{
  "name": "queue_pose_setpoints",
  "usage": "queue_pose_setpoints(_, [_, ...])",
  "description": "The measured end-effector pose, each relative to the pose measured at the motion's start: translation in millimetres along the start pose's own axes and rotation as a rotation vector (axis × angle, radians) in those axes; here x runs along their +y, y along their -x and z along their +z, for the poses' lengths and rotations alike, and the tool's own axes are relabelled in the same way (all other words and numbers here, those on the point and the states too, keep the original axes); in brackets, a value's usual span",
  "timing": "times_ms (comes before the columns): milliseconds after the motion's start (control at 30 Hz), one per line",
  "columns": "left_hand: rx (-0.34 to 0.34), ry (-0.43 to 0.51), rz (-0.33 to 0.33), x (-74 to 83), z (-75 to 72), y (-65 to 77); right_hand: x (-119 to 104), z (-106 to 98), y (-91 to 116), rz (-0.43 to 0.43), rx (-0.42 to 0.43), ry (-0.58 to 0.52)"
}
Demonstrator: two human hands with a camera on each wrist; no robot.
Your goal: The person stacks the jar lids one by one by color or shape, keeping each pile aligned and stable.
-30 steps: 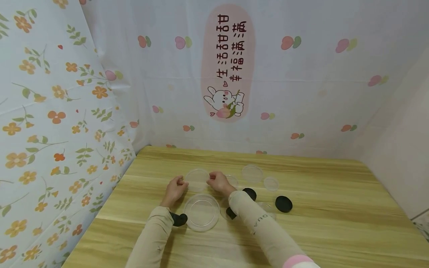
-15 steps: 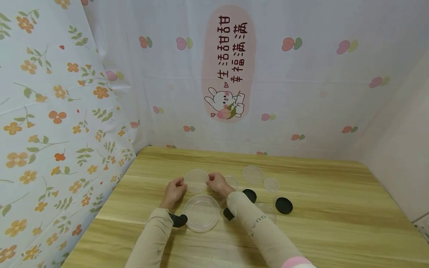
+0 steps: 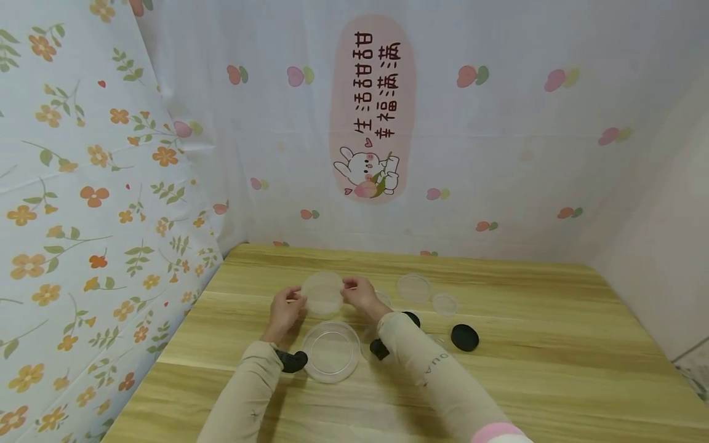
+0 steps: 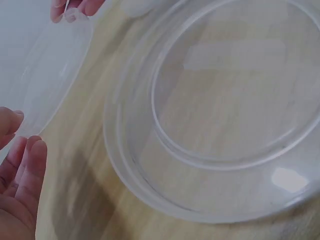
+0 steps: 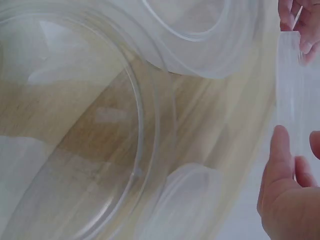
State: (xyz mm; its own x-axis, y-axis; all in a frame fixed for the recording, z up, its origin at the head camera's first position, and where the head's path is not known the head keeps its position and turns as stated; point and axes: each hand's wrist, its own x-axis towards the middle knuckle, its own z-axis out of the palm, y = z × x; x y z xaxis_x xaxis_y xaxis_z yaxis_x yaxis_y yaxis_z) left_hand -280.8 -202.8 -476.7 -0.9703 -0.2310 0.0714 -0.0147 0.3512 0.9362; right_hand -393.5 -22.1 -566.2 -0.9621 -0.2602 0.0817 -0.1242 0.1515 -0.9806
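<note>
Floral cloth (image 3: 105, 227) meets a rabbit-printed backdrop (image 3: 371, 117); far right, possibly tile (image 3: 693, 376).

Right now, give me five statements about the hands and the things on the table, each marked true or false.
1. The left hand and right hand both hold one clear lid. True.
2. The left hand lies flat on the table. False: its thumb and fingers pinch the lid's edge.
3. A black disc lies right of the big clear dish. True.
4. The dish is farther from the person than the held lid. False: it is nearer.
5. The table looks wood-grained. True.
</note>
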Motion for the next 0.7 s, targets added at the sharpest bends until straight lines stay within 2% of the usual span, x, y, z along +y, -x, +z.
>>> queue_pose_setpoints(33, [0.005,0.009,0.007,4.1,-0.6,1.8,-9,-1,5,-0.007,0.01,-0.028])
queue_pose_setpoints(67, [0.008,0.027,0.001,6.7,-0.8,2.7,-6,-1,2,0.0,0.022,-0.061])
queue_pose_setpoints(133, [0.025,0.041,-0.012,11.0,0.0,4.9,-37,-3,20,0.002,0.054,-0.095])
queue_pose_setpoints(267, [0.03,0.027,-0.008,15.4,2.4,8.7,-109,-5,64,0.092,0.113,-0.05])
queue_pose_setpoints(367, [0.034,-0.008,0.01,17.9,3.1,12.3,-139,-8,86,0.078,0.117,-0.015])
queue_pose_setpoints(500, [0.047,-0.052,0.041,21.3,1.9,17.9,-160,-11,103,0.055,0.098,0.003])
queue_pose_setpoints(700, [0.029,-0.054,0.072,28.6,-1.0,26.1,-138,-14,99,0.004,0.089,0.017])
